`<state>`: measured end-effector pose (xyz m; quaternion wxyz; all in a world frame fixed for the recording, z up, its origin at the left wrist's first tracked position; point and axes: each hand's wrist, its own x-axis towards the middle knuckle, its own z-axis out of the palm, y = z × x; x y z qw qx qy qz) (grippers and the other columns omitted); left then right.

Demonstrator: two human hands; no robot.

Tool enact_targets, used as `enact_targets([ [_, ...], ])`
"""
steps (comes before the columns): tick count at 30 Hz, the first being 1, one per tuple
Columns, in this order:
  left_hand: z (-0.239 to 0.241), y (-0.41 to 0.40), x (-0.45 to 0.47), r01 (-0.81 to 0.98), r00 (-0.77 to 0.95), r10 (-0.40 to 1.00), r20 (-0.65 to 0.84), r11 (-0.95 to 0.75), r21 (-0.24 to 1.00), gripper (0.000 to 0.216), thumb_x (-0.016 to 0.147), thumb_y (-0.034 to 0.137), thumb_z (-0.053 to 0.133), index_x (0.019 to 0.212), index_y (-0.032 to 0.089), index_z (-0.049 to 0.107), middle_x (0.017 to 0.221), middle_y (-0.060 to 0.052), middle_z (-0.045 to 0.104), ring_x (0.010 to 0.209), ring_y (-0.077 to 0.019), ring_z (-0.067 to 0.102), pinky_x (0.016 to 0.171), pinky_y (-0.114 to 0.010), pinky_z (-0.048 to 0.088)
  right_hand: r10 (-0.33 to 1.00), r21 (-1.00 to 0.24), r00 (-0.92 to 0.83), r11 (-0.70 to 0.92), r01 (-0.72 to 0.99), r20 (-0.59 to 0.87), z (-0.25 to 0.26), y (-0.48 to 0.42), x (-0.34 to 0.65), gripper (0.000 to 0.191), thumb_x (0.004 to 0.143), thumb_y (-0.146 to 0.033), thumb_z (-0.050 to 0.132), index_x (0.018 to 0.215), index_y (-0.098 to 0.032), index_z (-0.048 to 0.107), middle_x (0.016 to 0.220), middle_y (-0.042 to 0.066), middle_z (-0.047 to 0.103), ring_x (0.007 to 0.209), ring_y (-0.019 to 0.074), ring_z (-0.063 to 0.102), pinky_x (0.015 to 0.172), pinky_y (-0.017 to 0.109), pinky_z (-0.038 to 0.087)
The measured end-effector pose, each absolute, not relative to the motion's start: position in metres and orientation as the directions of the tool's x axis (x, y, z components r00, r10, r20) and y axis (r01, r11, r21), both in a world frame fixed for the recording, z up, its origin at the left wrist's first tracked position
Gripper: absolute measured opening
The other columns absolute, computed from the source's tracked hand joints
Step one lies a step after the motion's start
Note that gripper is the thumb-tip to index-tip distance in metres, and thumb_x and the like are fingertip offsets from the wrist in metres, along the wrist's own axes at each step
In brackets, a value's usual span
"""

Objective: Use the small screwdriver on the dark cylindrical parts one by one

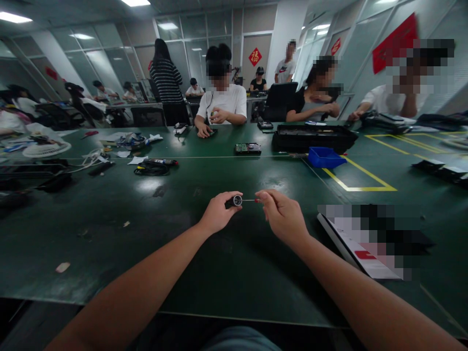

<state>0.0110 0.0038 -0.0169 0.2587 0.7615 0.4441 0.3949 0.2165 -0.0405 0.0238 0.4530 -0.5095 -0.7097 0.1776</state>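
Observation:
Above the near half of the green table, my left hand (218, 213) is closed around a short black cylinder (237, 200) with a silver ring at its round end. What kind of part it is I cannot make out. My right hand (283, 213) pinches a thin screwdriver (249, 200); its metal shaft shows, along with a bit of red by the fingertips. The shaft points left, and its tip meets the side of the cylinder's ringed end or lies very close to it. Fingers of the right hand hide most of the handle.
A white box (360, 248) lies right of my right forearm. Farther off are a coiled black cable (153, 167), a circuit-board device (247, 148), a blue bin (325, 157) and a long black tray (314, 139). A person in white (223, 105) works across the table (204, 282).

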Motion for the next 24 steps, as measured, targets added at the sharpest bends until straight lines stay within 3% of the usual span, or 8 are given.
enact_targets([
  [4, -0.016, 0.004, 0.012, 0.482, 0.275, 0.883, 0.38, -0.469, 0.74, 0.038, 0.083, 0.014, 0.075, 0.12, 0.024, 0.069, 0.122, -0.005, 0.072, 0.118, -0.0245, 0.064, 0.108, -0.044, 0.045, 0.874, -0.703, -0.106, 0.449, 0.551, 0.475, 0.024, -0.04, 0.216, 0.03, 0.097, -0.03, 0.046, 0.121, -0.02, 0.061, 0.071, 0.0, 0.065, 0.061, 0.0176, 0.061, 0.061, 0.03, 0.043],
  [9, -0.016, 0.004, 0.012, 0.494, 0.276, 0.889, 0.365, -0.456, 0.74, 0.037, 0.084, 0.014, 0.075, 0.119, 0.024, 0.07, 0.123, -0.004, 0.071, 0.118, -0.0236, 0.064, 0.108, -0.043, 0.045, 0.878, -0.715, -0.133, 0.454, 0.532, 0.459, 0.022, -0.041, 0.216, 0.027, 0.102, -0.036, 0.042, 0.1, -0.023, 0.066, 0.071, 0.0, 0.062, 0.063, 0.017, 0.059, 0.062, 0.031, 0.041],
  [15, -0.014, 0.001, 0.013, 0.521, 0.27, 0.892, 0.362, -0.452, 0.724, 0.039, 0.084, 0.015, 0.075, 0.121, 0.025, 0.069, 0.125, -0.004, 0.071, 0.12, -0.0244, 0.063, 0.109, -0.044, 0.045, 0.876, -0.793, 0.018, 0.428, 0.433, 0.483, 0.017, -0.04, 0.213, 0.018, 0.096, -0.034, 0.054, 0.107, -0.022, 0.061, 0.084, 0.004, 0.069, 0.075, 0.0201, 0.065, 0.07, 0.034, 0.048],
  [19, -0.005, -0.003, 0.015, 0.561, 0.269, 0.878, 0.397, -0.478, 0.676, 0.038, 0.086, 0.017, 0.073, 0.123, 0.024, 0.068, 0.125, -0.005, 0.071, 0.117, -0.0249, 0.064, 0.11, -0.049, 0.043, 0.9, -0.901, 0.123, 0.393, 0.181, 0.417, 0.011, -0.033, 0.211, 0.024, 0.094, -0.043, 0.058, 0.098, -0.021, 0.067, 0.085, 0.005, 0.071, 0.08, 0.0203, 0.067, 0.078, 0.038, 0.054],
  [24, 0.003, -0.001, 0.012, 0.625, 0.355, 0.826, 0.438, -0.558, 0.546, 0.034, 0.092, 0.019, 0.068, 0.125, 0.028, 0.067, 0.128, -0.003, 0.07, 0.124, -0.0234, 0.06, 0.122, -0.06, 0.02, 0.971, -0.939, 0.171, 0.208, -0.275, 0.166, 0.003, -0.019, 0.213, 0.03, 0.087, -0.051, 0.065, 0.088, -0.021, 0.067, 0.08, 0.002, 0.067, 0.07, 0.0172, 0.065, 0.076, 0.038, 0.057],
])
